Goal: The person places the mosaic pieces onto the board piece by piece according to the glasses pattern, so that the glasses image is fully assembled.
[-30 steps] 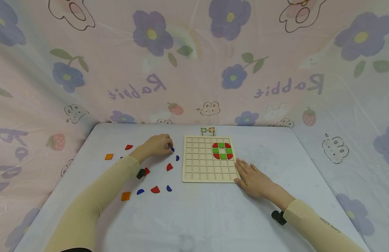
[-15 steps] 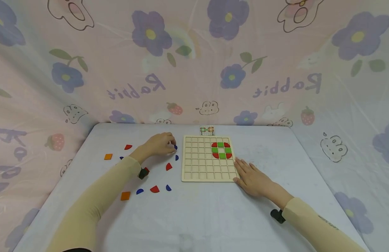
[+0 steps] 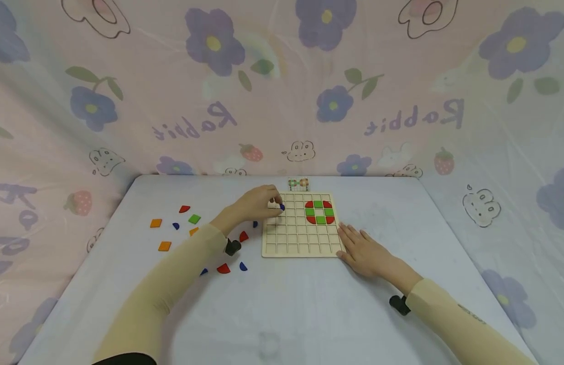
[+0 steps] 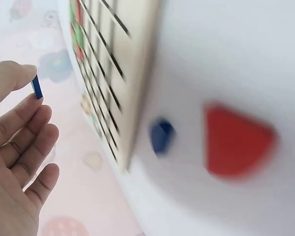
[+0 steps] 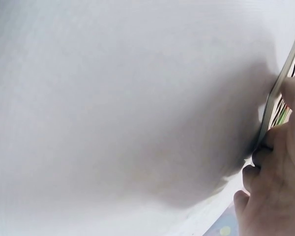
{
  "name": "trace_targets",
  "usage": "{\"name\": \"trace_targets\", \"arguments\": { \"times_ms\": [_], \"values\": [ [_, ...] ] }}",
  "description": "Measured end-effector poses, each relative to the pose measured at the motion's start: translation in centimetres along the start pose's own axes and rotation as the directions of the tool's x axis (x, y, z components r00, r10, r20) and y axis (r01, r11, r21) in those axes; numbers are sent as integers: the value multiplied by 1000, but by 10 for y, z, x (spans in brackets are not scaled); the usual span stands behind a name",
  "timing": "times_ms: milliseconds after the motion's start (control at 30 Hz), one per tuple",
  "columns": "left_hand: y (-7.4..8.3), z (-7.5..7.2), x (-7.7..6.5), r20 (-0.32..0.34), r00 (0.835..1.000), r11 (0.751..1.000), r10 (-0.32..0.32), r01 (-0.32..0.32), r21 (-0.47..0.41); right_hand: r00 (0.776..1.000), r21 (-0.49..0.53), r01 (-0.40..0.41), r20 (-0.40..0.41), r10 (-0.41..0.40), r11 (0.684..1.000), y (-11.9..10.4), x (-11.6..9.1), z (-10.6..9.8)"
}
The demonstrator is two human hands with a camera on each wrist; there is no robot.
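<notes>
My left hand (image 3: 259, 202) pinches a blue half-round tile (image 4: 37, 87) between thumb and index finger, over the upper left of the wooden grid board (image 3: 282, 248). In the left wrist view its other fingers spread loosely. A ring of red and green tiles (image 3: 317, 204) lies in the upper right of the grid. My right hand (image 3: 364, 253) rests flat with straight fingers, its fingertips at the board's right edge. Left of the board lie another blue tile (image 4: 161, 136) and a red quarter-round tile (image 4: 238, 142), both blurred in the left wrist view.
A small pattern card (image 3: 298, 184) sits behind the board. Scattered at the left of the white table (image 3: 300, 309) are orange squares (image 3: 165, 246), a green tile (image 3: 195, 219), and more red (image 3: 223, 268) and blue pieces (image 3: 243, 266). A printed curtain (image 3: 282, 91) hangs behind.
My left hand has moved right with the blue tile, from the table beside the board to over its upper left. The right hand stays at the board's edge.
</notes>
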State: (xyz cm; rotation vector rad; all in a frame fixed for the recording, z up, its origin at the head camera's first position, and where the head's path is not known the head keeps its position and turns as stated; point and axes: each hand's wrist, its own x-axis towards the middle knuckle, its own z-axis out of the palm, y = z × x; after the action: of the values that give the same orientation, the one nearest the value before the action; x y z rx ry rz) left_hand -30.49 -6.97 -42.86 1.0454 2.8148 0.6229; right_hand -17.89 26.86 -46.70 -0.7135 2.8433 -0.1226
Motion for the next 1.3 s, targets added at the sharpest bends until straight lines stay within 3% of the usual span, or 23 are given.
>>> {"name": "trace_targets", "arguments": {
  "times_ms": [300,633,1000,1300],
  "values": [
    [41,16,23,10,996,995,92,-92,-28,1000,-31,-1,-15,1,1000,1,1,1],
    [79,40,53,104,982,988,156,-158,4,999,-44,-1,-45,-1,999,2,-2,0],
    [96,67,72,190,967,964,169,-202,172,1000,-28,8,-28,-9,1000,3,-4,4],
    [96,76,79,216,966,949,144,-197,247,999,-35,13,-47,-15,999,1,-7,0]
  ]
}}
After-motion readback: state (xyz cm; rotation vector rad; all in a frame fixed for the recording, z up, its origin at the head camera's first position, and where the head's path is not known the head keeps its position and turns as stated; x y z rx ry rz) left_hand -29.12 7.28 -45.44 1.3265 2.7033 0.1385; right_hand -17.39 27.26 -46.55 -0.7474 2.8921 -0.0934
